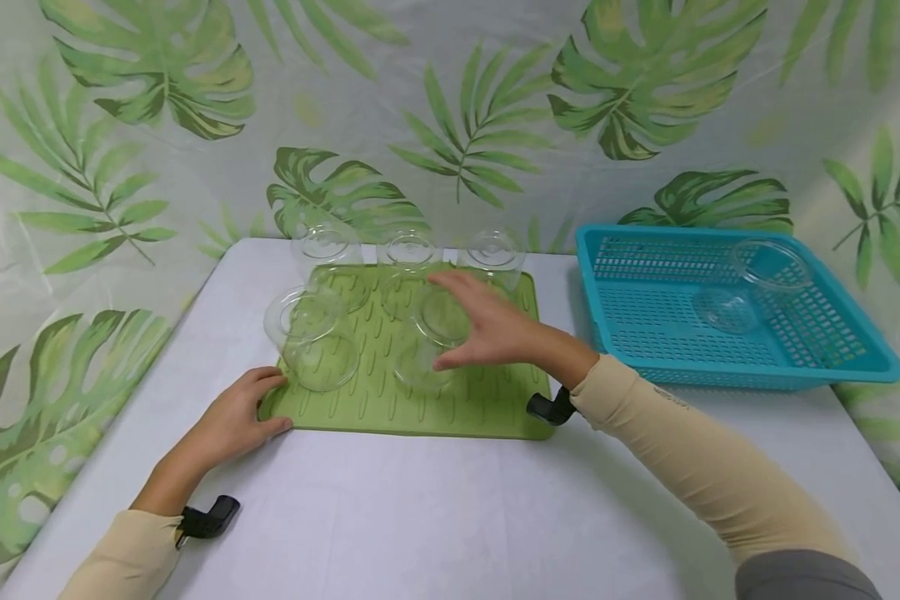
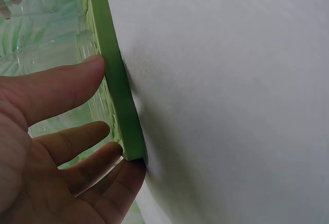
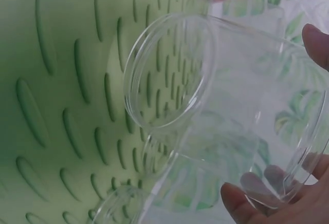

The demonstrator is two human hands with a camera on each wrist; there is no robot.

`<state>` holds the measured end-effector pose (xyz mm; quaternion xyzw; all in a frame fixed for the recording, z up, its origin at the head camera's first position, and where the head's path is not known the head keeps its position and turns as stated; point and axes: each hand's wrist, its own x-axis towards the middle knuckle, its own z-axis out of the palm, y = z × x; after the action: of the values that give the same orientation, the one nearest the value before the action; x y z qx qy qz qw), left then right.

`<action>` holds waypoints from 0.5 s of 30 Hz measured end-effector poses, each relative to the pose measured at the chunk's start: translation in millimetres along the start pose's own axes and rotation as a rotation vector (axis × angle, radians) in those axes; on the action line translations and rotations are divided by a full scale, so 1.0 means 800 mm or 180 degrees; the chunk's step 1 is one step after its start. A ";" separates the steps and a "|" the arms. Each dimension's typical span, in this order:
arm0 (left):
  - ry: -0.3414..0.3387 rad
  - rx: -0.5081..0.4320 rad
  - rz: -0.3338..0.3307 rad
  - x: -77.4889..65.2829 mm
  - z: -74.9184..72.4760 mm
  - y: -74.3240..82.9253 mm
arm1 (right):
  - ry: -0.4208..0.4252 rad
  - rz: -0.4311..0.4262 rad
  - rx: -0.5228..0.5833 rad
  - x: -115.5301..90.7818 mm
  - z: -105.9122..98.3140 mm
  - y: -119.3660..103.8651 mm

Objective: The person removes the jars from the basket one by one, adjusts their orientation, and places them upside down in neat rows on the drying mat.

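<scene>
Clear cups stand on a green ridged mat [image 1: 375, 408]. My right hand [image 1: 487, 321] spreads its thumb and fingers around the top of the front right cup [image 1: 422, 367]. In the right wrist view, fingertips [image 3: 239, 201] lie close by the rim of this cup [image 3: 231, 95], while the thumb [image 3: 316, 44] stands away from it. At the mat's front left corner, my left hand [image 1: 236, 417] touches the edge with loosely bent fingers. Its thumb [image 2: 77, 88] lies along the green edge in the left wrist view. The front left cup [image 1: 318, 358] is just beyond this hand.
Three more cups, among them the middle one [image 1: 408, 250], line the back of the mat. To the right sits a blue perforated basket [image 1: 735, 379] holding one clear cup [image 1: 727, 308]. A white cloth [image 1: 420, 517] covers the table, with a leaf-patterned curtain [image 1: 495, 108] behind.
</scene>
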<state>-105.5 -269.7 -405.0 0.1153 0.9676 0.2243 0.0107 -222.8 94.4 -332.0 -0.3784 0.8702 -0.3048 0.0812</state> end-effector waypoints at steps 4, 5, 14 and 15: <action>-0.0024 -0.0003 -0.0020 0.000 -0.001 0.001 | -0.0050 -0.0002 0.0132 0.004 0.009 0.001; -0.0029 -0.0002 -0.0020 0.000 -0.001 0.002 | -0.0066 0.0018 0.0139 0.006 0.010 0.001; -0.0080 -0.0022 -0.0043 0.001 -0.002 0.003 | -0.0086 0.0163 0.0119 0.023 0.020 -0.001; -0.0086 -0.0030 -0.0048 0.001 -0.002 0.003 | -0.0093 0.0175 0.0148 0.025 0.021 -0.001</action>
<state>-105.5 -268.3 -402.5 0.1109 0.9672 0.2271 0.0260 -229.6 71.8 -343.3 -0.3567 0.8717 -0.3171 0.1111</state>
